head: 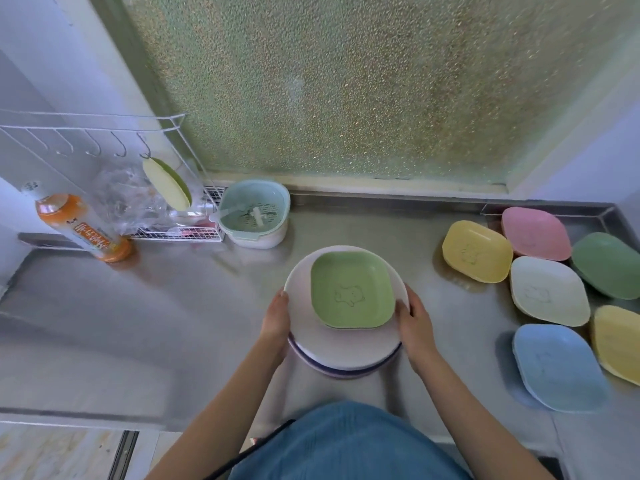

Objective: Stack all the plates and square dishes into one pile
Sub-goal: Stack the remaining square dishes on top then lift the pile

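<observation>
— Two hands are on the pile, we both see that: our left hand (pixel 275 315) at the left rim and our right hand (pixel 414 318) at the right rim of the top round white plate (pixel 343 344).

— Agreed. We'd say the fingers of both hands curl round the edge of that plate, gripping it from either side. A light green square plastic dish (pixel 351 289) with a small bear outline lies inside it.

— Under the top plate we can make out more round plates (pixel 341 370), a purple-edged rim showing at the near side. The pile sits mid-way along the steel tabletop (pixel 138 323).

— To the right, well apart from the pile, we count six loose square dishes: a yellow square dish (pixel 476 251), a pink square dish (pixel 536 233), a dark green square dish (pixel 607 265), a white square dish (pixel 549 295), a blue square dish (pixel 557 367), and a second yellow dish (pixel 618 342) at the frame's edge.

— At the back left we see a pale blue strainer basket (pixel 254 211) set in a white bowl, a white wire rack (pixel 180 232), and an orange bottle (pixel 85 228).
</observation>
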### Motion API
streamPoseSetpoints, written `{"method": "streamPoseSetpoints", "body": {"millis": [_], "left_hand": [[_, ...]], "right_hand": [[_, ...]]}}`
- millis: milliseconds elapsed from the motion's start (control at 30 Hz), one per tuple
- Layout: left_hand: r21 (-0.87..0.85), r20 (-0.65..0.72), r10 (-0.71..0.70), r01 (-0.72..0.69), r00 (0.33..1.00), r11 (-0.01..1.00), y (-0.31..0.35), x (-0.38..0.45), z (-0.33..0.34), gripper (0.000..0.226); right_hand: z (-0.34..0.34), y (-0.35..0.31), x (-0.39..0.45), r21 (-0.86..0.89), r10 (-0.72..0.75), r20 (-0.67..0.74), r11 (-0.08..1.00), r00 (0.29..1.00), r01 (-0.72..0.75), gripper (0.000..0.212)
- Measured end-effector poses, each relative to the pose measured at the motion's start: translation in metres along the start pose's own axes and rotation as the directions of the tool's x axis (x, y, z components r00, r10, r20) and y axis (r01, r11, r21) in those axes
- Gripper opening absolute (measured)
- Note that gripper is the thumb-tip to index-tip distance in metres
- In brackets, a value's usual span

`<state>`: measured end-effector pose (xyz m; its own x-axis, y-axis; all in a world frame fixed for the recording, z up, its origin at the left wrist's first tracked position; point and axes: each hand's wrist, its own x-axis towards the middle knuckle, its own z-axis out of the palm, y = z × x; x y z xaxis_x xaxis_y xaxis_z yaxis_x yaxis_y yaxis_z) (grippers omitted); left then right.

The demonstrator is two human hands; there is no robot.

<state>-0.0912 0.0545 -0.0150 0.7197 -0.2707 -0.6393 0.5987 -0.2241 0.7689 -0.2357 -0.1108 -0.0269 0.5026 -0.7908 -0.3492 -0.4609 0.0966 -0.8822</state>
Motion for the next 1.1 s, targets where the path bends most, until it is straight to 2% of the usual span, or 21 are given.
{"method": "streamPoseSetpoints", "body": {"millis": [100,233,333,433,533,633,733,833,900,1033,1100], "left_hand": [[0.082,0.063,0.024,-0.029,0.998,0.996,-0.003,0.001,0.035,0.04],[0.151,0.072,0.037,-0.047,0.997,0.987,-0.008,0.001,0.08,0.042],[0.155,0.045,0.062,-0.069,0.997,0.986,-0.014,-0.002,0.104,0.043],[0.12,0.025,0.086,-0.088,0.996,0.989,-0.018,-0.006,0.117,0.041],[0.129,-0.013,0.108,-0.106,0.994,0.986,-0.017,-0.008,0.124,0.037],[0.175,-0.066,0.151,-0.138,0.986,0.975,-0.02,-0.009,0.129,0.038],[0.21,-0.105,0.189,-0.164,0.976,0.964,-0.024,-0.012,0.133,0.035],[0.229,-0.105,0.209,-0.181,0.972,0.956,-0.024,-0.017,0.136,0.032],[0.247,-0.099,0.219,-0.19,0.971,0.95,-0.024,-0.017,0.135,0.034],[0.294,-0.088,0.236,-0.201,0.968,0.934,-0.026,-0.016,0.133,0.035],[0.321,-0.078,0.263,-0.226,0.962,0.92,-0.026,-0.018,0.133,0.035]], "right_hand": [[-0.03,0.006,0.013,0.027,-0.003,-0.077,1.0,0.997,0.005,0.041],[-0.066,0.015,0.027,-0.007,0.0,-0.113,1.0,0.994,-0.001,0.042],[-0.097,0.014,0.04,-0.055,-0.011,-0.111,0.998,0.994,0.005,0.038],[-0.13,0.009,0.059,-0.166,-0.034,-0.2,0.986,0.979,0.001,0.036],[-0.155,0.012,0.091,-0.453,-0.148,-0.179,0.89,0.973,0.052,0.04],[-0.16,0.023,0.12,-0.654,-0.098,-0.028,0.754,0.995,0.056,0.042],[-0.157,0.033,0.135,-0.761,-0.076,0.021,0.645,0.997,0.065,0.032],[-0.152,0.028,0.137,-0.801,-0.161,0.004,0.59,0.987,0.1,0.017],[-0.151,0.023,0.135,-0.803,-0.231,-0.019,0.584,0.973,0.123,0.019],[-0.151,0.009,0.12,-0.656,-0.395,-0.122,0.721,0.911,0.224,0.019],[-0.15,-0.002,0.103,-0.555,-0.486,-0.126,0.757,0.865,0.344,0.016]]}}
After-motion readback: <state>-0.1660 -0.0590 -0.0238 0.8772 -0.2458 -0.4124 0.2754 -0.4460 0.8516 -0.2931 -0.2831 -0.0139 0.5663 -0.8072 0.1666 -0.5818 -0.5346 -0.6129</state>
